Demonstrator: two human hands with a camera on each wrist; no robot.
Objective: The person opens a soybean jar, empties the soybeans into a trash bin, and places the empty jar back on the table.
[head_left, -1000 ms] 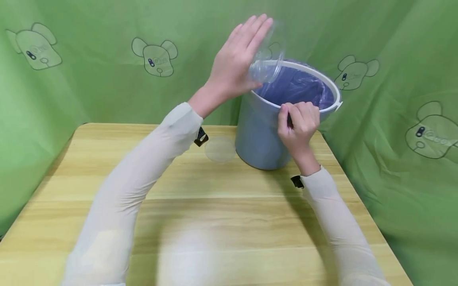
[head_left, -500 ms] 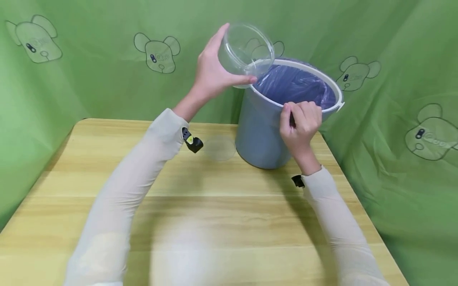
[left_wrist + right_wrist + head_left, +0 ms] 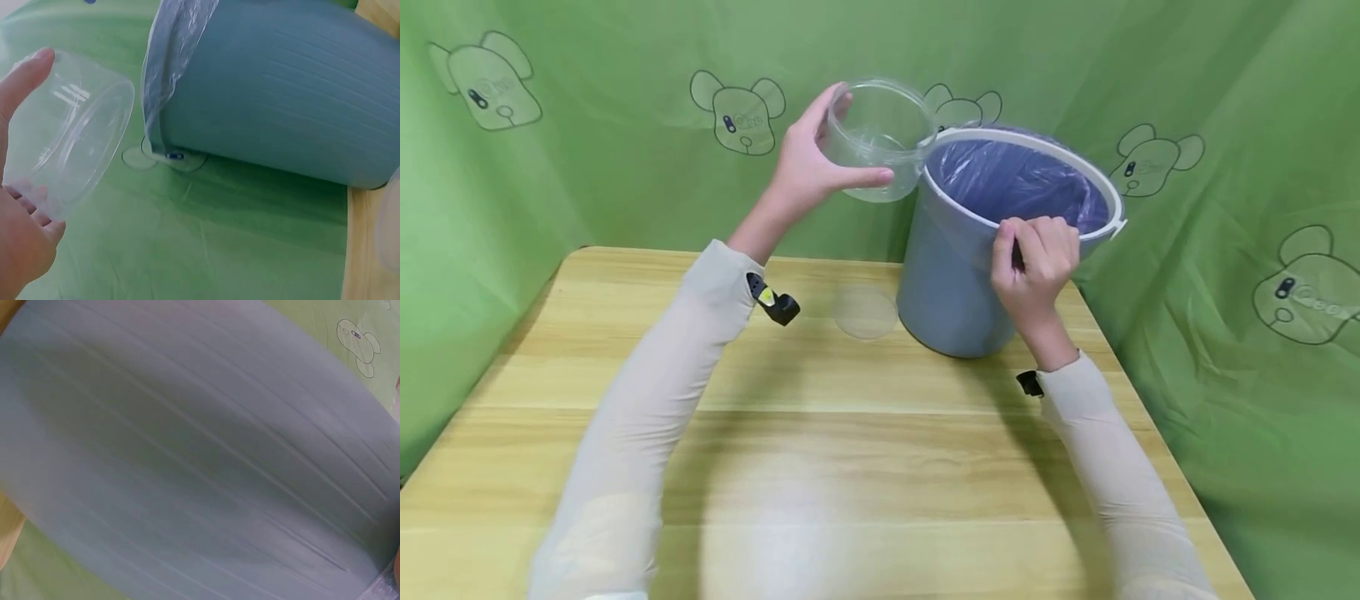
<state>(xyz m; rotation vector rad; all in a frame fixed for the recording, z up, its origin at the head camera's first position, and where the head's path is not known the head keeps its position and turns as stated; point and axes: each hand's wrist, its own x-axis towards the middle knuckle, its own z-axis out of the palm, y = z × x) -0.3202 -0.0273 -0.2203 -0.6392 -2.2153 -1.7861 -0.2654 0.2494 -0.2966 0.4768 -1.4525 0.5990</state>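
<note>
In the head view my left hand grips a clear round plastic tub, its thumb on the near side and fingers round the far side. The tub stands nearly upright just left of the trash can's rim, and nothing shows inside it. The left wrist view shows the tub from the side, close to the can. My right hand holds the front rim of the grey-blue trash can, fingers curled over it. A purple bag lines the can, and a white handle ring circles its top.
A clear round lid lies flat on the wooden table, just left of the can's base. Green curtains with printed mouse heads hang behind and at both sides. The can stands near the table's back right edge.
My left hand has drawn the tub left and down from above the can's mouth, turning it from steeply tipped to nearly upright. The right hand still holds the can's rim.
</note>
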